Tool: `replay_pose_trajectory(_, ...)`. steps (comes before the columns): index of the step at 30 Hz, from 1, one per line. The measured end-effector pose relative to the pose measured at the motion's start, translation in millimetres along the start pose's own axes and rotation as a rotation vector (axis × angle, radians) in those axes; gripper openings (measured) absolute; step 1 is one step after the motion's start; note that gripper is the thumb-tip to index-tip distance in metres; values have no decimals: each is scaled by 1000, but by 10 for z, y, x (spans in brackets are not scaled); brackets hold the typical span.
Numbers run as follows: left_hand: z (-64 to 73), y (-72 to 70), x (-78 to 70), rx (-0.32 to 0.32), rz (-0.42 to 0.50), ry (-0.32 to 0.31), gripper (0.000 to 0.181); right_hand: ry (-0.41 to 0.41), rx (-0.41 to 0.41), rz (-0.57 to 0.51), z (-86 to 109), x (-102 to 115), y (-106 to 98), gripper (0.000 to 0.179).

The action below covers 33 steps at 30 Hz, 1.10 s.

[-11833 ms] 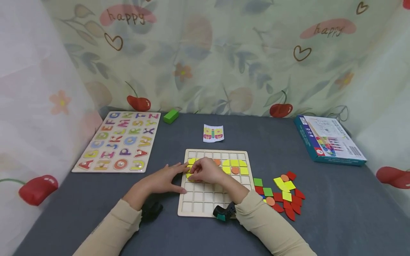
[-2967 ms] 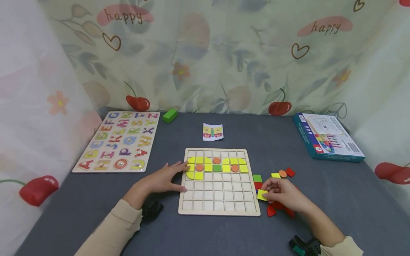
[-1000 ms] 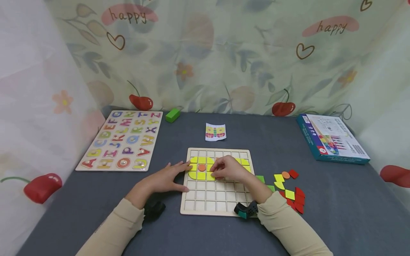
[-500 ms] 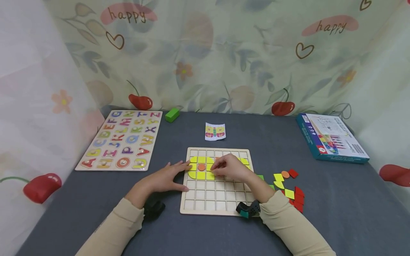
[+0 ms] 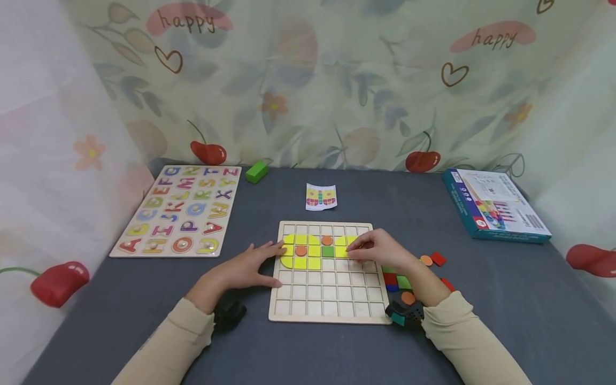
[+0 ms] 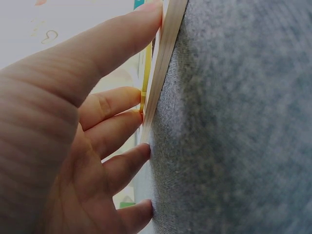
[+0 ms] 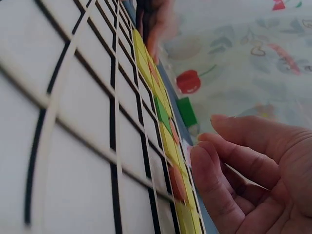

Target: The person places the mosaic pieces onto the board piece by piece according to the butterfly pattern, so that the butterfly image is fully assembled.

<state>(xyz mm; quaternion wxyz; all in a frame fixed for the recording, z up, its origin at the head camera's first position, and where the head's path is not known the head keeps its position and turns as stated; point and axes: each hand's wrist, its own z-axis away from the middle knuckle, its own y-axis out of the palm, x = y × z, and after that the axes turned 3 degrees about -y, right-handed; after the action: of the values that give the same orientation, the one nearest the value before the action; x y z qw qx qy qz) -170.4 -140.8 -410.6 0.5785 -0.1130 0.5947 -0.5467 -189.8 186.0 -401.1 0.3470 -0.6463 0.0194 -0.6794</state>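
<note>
A wooden grid board (image 5: 321, 292) lies mid-table with yellow tiles (image 5: 300, 262), orange discs (image 5: 326, 240) and a green square (image 5: 328, 251) in its upper rows. My left hand (image 5: 243, 271) rests against the board's left edge, fingers spread; in the left wrist view its fingertips touch the wooden rim (image 6: 161, 83). Over the board's right side is my right hand (image 5: 385, 250), which hides some tiles there. The right wrist view shows its fingers (image 7: 209, 180) loosely bent, with nothing between thumb and fingers. Beyond the board lies a butterfly picture card (image 5: 321, 199).
Loose tiles, including a red square (image 5: 438, 259) and an orange disc (image 5: 407, 298), lie right of the board, partly behind the right forearm. An alphabet board (image 5: 178, 214) is at the left, a green block (image 5: 256, 172) behind it, and a boxed set (image 5: 498, 206) at the right.
My right hand took a yellow square from the loose tiles to the board. That square now sits in the lowest yellow row, and the hand has moved off rightward. My left hand stayed put.
</note>
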Motion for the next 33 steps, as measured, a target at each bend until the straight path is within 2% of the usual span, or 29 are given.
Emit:
replay_pose_trajectory(4,10,-3,3,-3,1,0,80,55,-33,22,110,-84,-121,30)
replay_pose_trajectory(10,12,1,7,-2,3,0,80,90,-55,55,261,-266,-280,33)
replay_pose_trajectory(19,0,6,2,-5,-1,1,80,110,-44,17,481,-450,-438,39)
replay_pose_trajectory(27,12,-4,-8,-6,2,-1,79,112,-34,43,571,-486,-479,40)
replay_pose_trajectory(33,8,6,10,-8,11,13,79,96,-29,148,558,-462,-444,38)
